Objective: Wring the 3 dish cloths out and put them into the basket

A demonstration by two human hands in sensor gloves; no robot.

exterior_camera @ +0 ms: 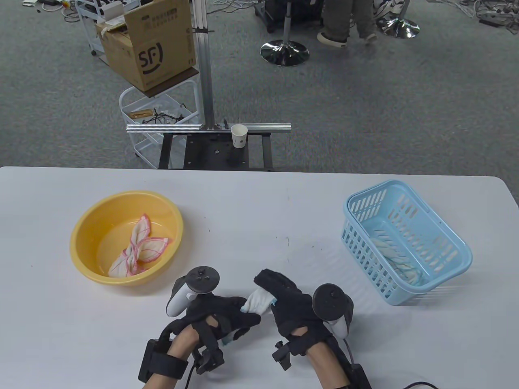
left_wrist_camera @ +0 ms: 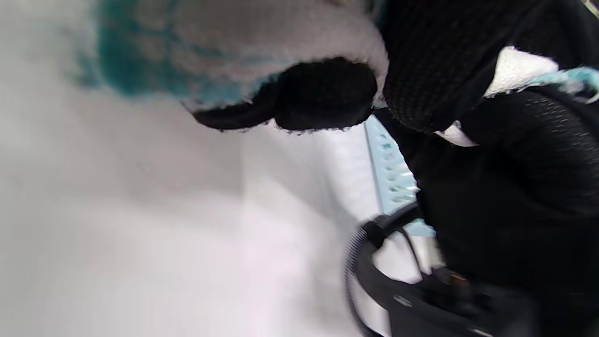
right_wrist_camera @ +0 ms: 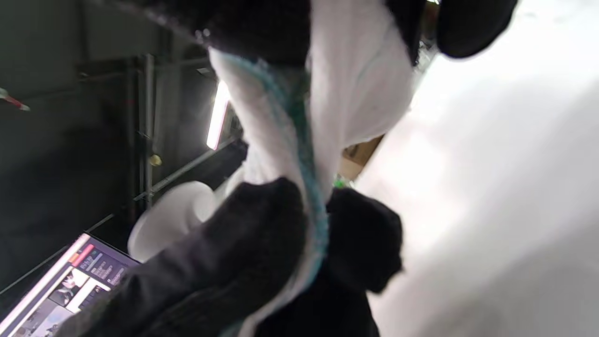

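Observation:
Both hands grip one white dish cloth with a teal edge (exterior_camera: 258, 301) over the table's near middle. My left hand (exterior_camera: 221, 315) holds its near end and my right hand (exterior_camera: 286, 298) holds its far end. The cloth runs twisted between them. Up close, the right wrist view shows the cloth (right_wrist_camera: 355, 93) stretched between black gloved fingers (right_wrist_camera: 262, 234), and the left wrist view shows the cloth (left_wrist_camera: 262, 42) bunched in my left fingers (left_wrist_camera: 323, 93). A pink-edged cloth (exterior_camera: 140, 247) lies in the yellow basin (exterior_camera: 85, 227). Another teal-striped cloth (exterior_camera: 399, 259) lies in the blue basket (exterior_camera: 462, 253).
The yellow basin stands at the left of the white table (exterior_camera: 259, 210), the blue basket at the right. Beyond the far edge stand a metal frame with a paper cup (exterior_camera: 239, 135), a cardboard box (exterior_camera: 152, 44) and a person's legs (exterior_camera: 344, 20).

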